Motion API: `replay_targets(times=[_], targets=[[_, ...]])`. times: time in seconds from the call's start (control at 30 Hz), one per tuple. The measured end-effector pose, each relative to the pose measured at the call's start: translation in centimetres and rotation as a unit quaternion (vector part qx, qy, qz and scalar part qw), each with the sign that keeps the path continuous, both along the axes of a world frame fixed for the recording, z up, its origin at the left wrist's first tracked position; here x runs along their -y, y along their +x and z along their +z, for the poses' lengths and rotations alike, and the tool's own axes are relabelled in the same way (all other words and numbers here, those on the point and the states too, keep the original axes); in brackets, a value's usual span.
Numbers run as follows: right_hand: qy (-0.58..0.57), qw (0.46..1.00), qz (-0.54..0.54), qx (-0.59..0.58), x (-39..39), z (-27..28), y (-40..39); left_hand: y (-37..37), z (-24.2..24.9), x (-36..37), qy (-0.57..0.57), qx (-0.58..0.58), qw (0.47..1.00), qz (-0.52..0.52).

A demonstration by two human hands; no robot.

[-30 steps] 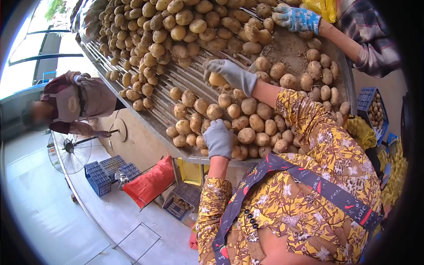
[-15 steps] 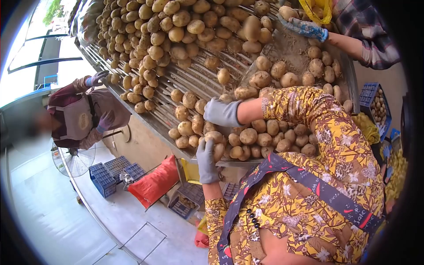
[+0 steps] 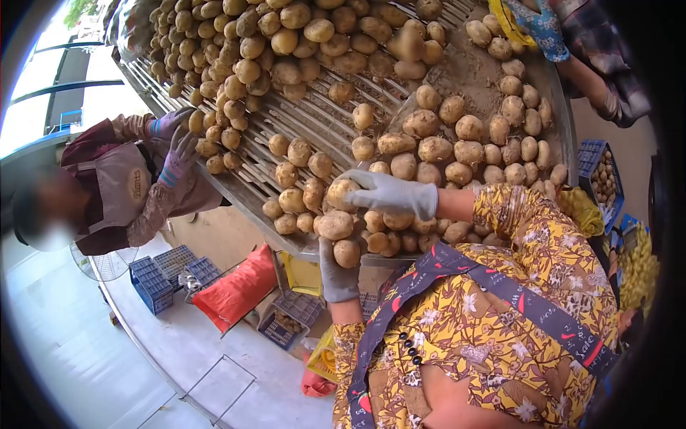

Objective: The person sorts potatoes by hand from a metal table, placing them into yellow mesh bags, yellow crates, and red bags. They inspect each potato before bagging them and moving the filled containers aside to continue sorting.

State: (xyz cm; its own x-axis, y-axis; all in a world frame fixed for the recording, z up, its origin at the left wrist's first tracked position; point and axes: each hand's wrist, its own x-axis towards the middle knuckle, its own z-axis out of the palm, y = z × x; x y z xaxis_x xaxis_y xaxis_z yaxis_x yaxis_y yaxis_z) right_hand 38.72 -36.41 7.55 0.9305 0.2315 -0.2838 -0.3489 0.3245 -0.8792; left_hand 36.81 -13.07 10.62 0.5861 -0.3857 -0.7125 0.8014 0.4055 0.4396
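Gray gloves cover both of my hands, over a slatted table point(image 3: 329, 136) loaded with potatoes. My left hand point(image 3: 339, 275) is at the table's near edge, its fingers curled around potatoes point(image 3: 347, 253), with another potato point(image 3: 336, 225) resting just above. Reaching in from the right, my right hand point(image 3: 396, 194) has its fingertips and thumb around a potato point(image 3: 343, 194). More potatoes lie beneath and beside both hands. Part of my left hand's fingers is hidden behind the potatoes it holds.
A person in an apron point(image 3: 125, 182) stands at the left with gloved hands at the table edge. At the upper right, another person's blue glove point(image 3: 543, 32) is by a yellow container point(image 3: 509, 25). Blue crates point(image 3: 151, 284), a red sack point(image 3: 239, 287) and a fan point(image 3: 103, 261) stand below.
My right hand has moved rightward and its fingers are now around a potato. My left hand now has potatoes stacked at it. The apron-wearing person has both hands at the table edge.
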Motion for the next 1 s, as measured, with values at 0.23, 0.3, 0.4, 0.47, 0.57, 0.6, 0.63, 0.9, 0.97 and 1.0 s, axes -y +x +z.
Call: replay_targets(times=[0.23,0.3,0.4,0.47,0.57,0.6,0.63,0.9,0.97,1.0], targets=[[-0.154,0.986,-0.013,0.066,-5.9,1.2,-3.3,-3.3,2.1,-2.1,-0.001,0.073,0.996,0.05],[-0.141,0.989,0.018,0.046,-7.2,2.6,-3.3,-3.7,2.0,-4.4,0.051,0.084,0.995,0.025],[-0.145,0.977,0.021,0.153,-10.1,1.9,-3.2,-5.7,1.7,-7.4,0.046,0.08,0.991,0.102],[-0.104,0.98,0.102,0.133,-9.4,3.2,-2.6,-6.4,2.3,-8.7,0.063,0.102,0.983,0.14],[-0.077,0.973,0.15,0.154,-9.7,2.4,-2.2,-6.7,3.0,-13.1,0.042,0.102,0.967,0.229],[-0.102,0.975,0.128,0.151,-8.1,2.9,-2.2,-6.9,3.6,-13.6,0.077,0.077,0.961,0.254],[-0.129,0.975,0.105,0.146,-6.8,3.3,-1.9,-6.6,3.9,-14.6,0.109,0.05,0.954,0.277],[-0.151,0.987,-0.034,0.043,-1.8,0.0,-1.2,-3.8,-2.2,-20.7,0.637,0.172,0.751,0.022],[-0.174,0.982,-0.034,0.071,-1.6,-0.3,-1.7,0.2,0.9,-14.1,0.58,0.201,0.79,-0.005],[-0.17,0.983,-0.032,0.066,-1.5,-0.2,-1.8,1.8,2.3,-10.3,0.56,0.23,0.794,-0.05]])
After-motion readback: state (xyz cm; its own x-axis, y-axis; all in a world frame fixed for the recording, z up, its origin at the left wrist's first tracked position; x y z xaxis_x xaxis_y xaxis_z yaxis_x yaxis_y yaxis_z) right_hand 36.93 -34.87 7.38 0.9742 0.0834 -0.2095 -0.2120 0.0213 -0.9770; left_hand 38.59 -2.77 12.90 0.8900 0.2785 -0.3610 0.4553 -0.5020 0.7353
